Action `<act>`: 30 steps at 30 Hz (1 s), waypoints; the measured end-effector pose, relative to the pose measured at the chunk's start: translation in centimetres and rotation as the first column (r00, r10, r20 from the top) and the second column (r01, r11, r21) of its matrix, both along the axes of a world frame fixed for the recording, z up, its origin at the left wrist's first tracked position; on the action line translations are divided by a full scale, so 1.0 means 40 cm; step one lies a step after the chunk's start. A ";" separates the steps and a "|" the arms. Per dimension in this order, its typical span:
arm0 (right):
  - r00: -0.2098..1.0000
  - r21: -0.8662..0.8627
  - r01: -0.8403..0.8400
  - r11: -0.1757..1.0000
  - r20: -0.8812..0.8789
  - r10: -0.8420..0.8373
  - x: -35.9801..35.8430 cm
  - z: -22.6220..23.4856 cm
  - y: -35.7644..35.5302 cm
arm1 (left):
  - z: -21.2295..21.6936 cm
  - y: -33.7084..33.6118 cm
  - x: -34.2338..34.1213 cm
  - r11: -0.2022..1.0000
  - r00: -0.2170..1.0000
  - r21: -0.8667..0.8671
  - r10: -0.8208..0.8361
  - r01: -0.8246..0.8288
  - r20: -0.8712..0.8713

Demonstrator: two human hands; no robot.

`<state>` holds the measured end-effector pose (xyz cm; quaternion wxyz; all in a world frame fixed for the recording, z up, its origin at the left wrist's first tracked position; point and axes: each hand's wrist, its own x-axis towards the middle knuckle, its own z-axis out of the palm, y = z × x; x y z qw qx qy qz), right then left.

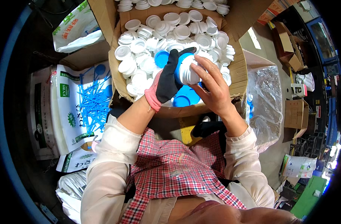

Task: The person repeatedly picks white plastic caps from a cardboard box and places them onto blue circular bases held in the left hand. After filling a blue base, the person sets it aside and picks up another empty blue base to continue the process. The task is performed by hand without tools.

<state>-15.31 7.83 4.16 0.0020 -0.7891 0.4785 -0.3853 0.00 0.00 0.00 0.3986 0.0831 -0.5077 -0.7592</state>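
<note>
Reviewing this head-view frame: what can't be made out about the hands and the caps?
- Head view: how the blue cap and white threaded insert join is hidden by the gloved left hand and bare right hand.
- Blue caps low in the cardboard box: mostly covered by both hands.
- Clear plastic bag contents: lost in glare and folds.
- Upper box of white caps: cut off by the top edge.

Wearing a black knit glove with pink cuff on the left hand (166, 80), leaving the right hand (211, 87) bare, sporting pale cream long sleeves, showing a red-and-white checked apron.
</note>
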 end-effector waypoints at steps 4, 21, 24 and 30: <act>1.000 -0.010 0.005 1.000 -0.013 -0.005 0.009 0.002 0.000 | 0.005 0.001 0.016 0.993 0.998 -0.109 0.048 -0.044 0.034; 0.467 0.454 0.275 0.847 0.707 -0.531 -0.030 -0.125 -0.091 | -0.044 0.035 -0.034 0.856 0.691 -0.481 0.465 -0.190 0.553; 0.538 0.388 0.311 0.868 0.681 -0.497 -0.043 -0.114 -0.090 | -0.031 0.044 -0.045 0.836 0.668 -0.528 0.481 -0.154 0.567; 0.620 0.495 0.139 0.858 0.632 -0.465 -0.051 -0.097 -0.057 | -0.121 0.040 -0.049 0.843 0.709 -0.428 0.518 -0.327 0.479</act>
